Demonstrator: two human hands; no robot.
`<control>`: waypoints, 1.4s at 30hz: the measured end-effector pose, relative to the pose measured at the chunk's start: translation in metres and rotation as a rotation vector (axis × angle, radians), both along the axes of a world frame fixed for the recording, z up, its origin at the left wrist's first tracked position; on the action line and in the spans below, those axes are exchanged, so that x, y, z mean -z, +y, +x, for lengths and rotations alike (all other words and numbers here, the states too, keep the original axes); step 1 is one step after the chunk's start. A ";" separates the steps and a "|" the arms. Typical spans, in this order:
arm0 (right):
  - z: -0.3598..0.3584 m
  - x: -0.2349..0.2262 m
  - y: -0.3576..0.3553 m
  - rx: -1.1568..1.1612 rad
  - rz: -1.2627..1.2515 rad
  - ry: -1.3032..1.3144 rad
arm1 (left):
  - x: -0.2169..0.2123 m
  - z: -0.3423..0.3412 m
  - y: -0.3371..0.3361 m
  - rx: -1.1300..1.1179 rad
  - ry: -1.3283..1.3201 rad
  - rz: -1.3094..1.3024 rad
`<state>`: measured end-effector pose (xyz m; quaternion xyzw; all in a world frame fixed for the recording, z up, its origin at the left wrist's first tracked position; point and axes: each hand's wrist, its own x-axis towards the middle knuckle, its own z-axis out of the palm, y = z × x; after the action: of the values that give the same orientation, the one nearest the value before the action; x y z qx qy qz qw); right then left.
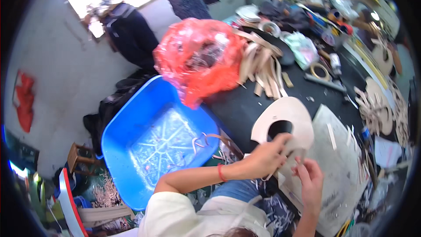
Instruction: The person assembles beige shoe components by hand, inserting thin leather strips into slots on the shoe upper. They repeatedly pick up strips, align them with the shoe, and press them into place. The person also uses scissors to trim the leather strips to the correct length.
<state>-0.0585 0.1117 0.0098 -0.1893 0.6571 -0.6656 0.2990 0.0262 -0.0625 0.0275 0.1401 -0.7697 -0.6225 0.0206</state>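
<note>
A flat, rounded beige leather-like piece [285, 106] with an oval opening lies over the edge of the dark worktop. My left hand [268, 157], with a red cord round its wrist, is closed on the lower edge of this piece, just below the opening. Right beside it, my right hand [310, 176] has thumb and forefinger pinched near a narrow tab at the piece's lower end. What sits between those fingertips is too small to make out. Beneath both hands is a worn pale board [335, 175].
A blue plastic tub [117, 158] with a few thin scraps stands to the left. Behind it sits a red plastic bag [175, 44]. Beige strips [258, 63] lie in a bundle on the dark worktop [237, 105]. A tape roll [320, 71] and cut beige pieces [377, 105] are farther right.
</note>
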 end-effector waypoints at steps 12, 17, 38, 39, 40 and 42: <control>0.016 -0.004 0.009 -0.066 0.086 0.033 | 0.044 0.034 0.023 -0.186 -0.003 0.821; 0.019 0.001 0.003 -0.178 0.128 -0.062 | 0.047 0.040 0.029 -0.216 -0.025 0.819; 0.011 0.008 0.000 -0.201 0.194 -0.126 | 0.049 0.038 0.031 -0.259 0.004 0.817; 0.012 0.008 0.000 -0.206 0.178 -0.127 | 0.048 0.038 0.030 -0.240 -0.002 0.841; 0.012 0.008 0.000 -0.211 0.163 -0.128 | 0.047 0.039 0.028 -0.220 -0.008 0.863; 0.014 0.006 -0.001 -0.201 0.168 -0.121 | 0.049 0.038 0.028 -0.212 -0.014 0.886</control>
<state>-0.0449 0.1111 0.0041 -0.1881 0.6691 -0.5850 0.4180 0.0643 -0.0344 -0.0212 0.2176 -0.4108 -0.8852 0.0170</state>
